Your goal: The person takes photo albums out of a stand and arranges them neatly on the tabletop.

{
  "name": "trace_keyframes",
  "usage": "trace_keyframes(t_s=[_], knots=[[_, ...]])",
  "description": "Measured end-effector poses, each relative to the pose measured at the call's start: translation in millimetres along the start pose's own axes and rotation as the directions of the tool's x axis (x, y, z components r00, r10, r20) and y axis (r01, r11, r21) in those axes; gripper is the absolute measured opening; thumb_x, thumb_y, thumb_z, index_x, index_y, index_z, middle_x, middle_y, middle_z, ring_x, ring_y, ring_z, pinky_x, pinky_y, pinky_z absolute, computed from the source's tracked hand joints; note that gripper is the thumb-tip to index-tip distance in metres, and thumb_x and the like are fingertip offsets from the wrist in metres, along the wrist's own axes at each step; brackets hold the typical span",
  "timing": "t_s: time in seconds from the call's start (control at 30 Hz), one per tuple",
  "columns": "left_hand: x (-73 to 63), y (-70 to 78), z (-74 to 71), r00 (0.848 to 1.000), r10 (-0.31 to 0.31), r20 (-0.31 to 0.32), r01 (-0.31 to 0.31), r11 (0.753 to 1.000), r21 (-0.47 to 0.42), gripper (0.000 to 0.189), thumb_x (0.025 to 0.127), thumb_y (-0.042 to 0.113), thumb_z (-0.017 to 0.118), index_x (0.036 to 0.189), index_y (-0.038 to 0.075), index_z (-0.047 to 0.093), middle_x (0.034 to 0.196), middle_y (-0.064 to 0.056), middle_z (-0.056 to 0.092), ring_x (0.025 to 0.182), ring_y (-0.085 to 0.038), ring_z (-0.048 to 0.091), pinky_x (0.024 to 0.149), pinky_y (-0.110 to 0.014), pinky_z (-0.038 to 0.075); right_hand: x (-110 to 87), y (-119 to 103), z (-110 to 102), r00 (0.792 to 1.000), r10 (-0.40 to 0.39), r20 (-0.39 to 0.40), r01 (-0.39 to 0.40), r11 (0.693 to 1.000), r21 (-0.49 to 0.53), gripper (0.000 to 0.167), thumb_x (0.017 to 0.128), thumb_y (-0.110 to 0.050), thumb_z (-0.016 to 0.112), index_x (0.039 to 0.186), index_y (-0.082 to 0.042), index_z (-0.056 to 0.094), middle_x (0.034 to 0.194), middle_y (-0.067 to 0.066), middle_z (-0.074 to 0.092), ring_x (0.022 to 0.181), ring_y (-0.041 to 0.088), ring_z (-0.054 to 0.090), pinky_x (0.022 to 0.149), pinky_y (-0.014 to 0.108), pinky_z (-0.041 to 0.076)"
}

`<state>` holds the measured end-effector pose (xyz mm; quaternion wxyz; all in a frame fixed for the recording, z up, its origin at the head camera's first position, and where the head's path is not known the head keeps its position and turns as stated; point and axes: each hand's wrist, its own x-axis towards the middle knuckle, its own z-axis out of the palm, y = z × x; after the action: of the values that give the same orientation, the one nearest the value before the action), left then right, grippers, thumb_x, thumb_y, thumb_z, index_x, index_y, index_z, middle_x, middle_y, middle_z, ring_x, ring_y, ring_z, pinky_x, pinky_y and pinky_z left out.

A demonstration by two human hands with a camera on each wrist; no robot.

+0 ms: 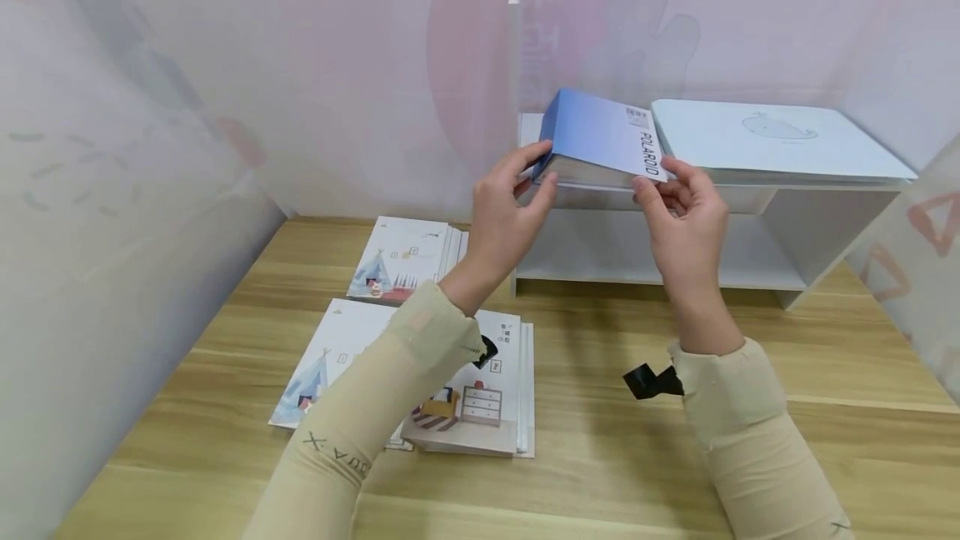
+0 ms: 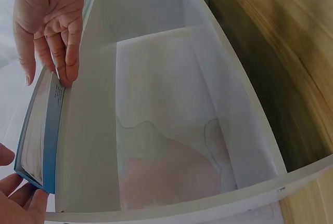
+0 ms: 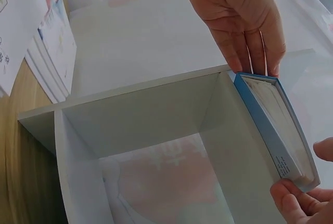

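Both hands hold a thick blue photo album [image 1: 600, 133] with "POLAROID" printed on its cover, at the top of the white shelf unit [image 1: 660, 252]. My left hand [image 1: 506, 202] grips its left end, thumb by the front edge. At its right end my right hand [image 1: 684, 211] pinches the corner between thumb and fingers. In the left wrist view, the album [image 2: 41, 130] lies along the shelf's top board, its pale page edges showing. The right wrist view shows the same page edges, the left fingers [image 3: 255, 52] reaching down to one end.
Right of the album, a pale blue book [image 1: 780, 140] with a whale drawing lies on the shelf top. A tall white panel [image 1: 515, 65] rises at the shelf's left end. Illustrated white books [image 1: 405, 248] lie left on the wooden table [image 1: 600, 473]; more books [image 1: 487, 407] are nearer, partly behind the left sleeve.
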<state>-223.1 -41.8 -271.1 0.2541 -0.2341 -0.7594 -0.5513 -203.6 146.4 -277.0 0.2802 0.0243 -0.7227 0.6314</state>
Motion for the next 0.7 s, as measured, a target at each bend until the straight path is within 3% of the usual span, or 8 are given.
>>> trace_keyframes(t_s=[0.2,0.37,0.5,0.7], knots=[[0.0,-0.1,0.8,1.000,-0.029,-0.005,0.028,0.998,-0.059,0.035,0.096,0.008,0.063,0.131,0.003,0.063,0.133,-0.012,0.063,0.124,-0.018,0.060,0.099,-0.023,0.051,0.6,-1,0,0.999,0.016,-0.032,-0.013,0.997,0.081,0.038,0.094,-0.012,0.068,0.126,0.005,0.057,0.089,-0.004,0.065,0.079,0.010,0.063,0.072,0.012,0.051],[-1.4,3.5,0.7,0.999,-0.040,-0.009,0.039,0.994,-0.104,0.033,0.096,0.009,0.064,0.128,0.004,0.065,0.130,-0.011,0.065,0.121,-0.017,0.061,0.097,-0.025,0.053,1.5,-2,-2,0.997,0.056,-0.055,-0.045,0.981,0.188,0.022,0.093,-0.011,0.068,0.112,-0.005,0.059,0.088,-0.003,0.069,0.073,0.013,0.064,0.070,0.016,0.052],[-4.9,7.8,-0.8,0.998,-0.056,-0.015,0.054,0.992,-0.113,0.031,0.095,0.011,0.065,0.126,0.005,0.065,0.128,-0.010,0.064,0.119,-0.016,0.060,0.096,-0.027,0.054,1.2,-4,-4,0.995,0.090,-0.039,-0.078,0.969,0.235,0.015,0.095,-0.013,0.066,0.106,-0.011,0.055,0.091,-0.002,0.070,0.071,0.013,0.062,0.073,0.018,0.053],[-7.7,10.9,-0.9,0.997,-0.079,0.000,0.079,0.990,-0.113,0.031,0.096,0.015,0.066,0.126,0.007,0.065,0.125,-0.007,0.063,0.115,-0.014,0.060,0.093,-0.026,0.055,0.1,-6,-6,0.988,0.153,-0.007,-0.141,0.929,0.341,0.018,0.095,-0.011,0.065,0.107,-0.010,0.051,0.093,0.003,0.069,0.067,0.015,0.060,0.074,0.019,0.055]])
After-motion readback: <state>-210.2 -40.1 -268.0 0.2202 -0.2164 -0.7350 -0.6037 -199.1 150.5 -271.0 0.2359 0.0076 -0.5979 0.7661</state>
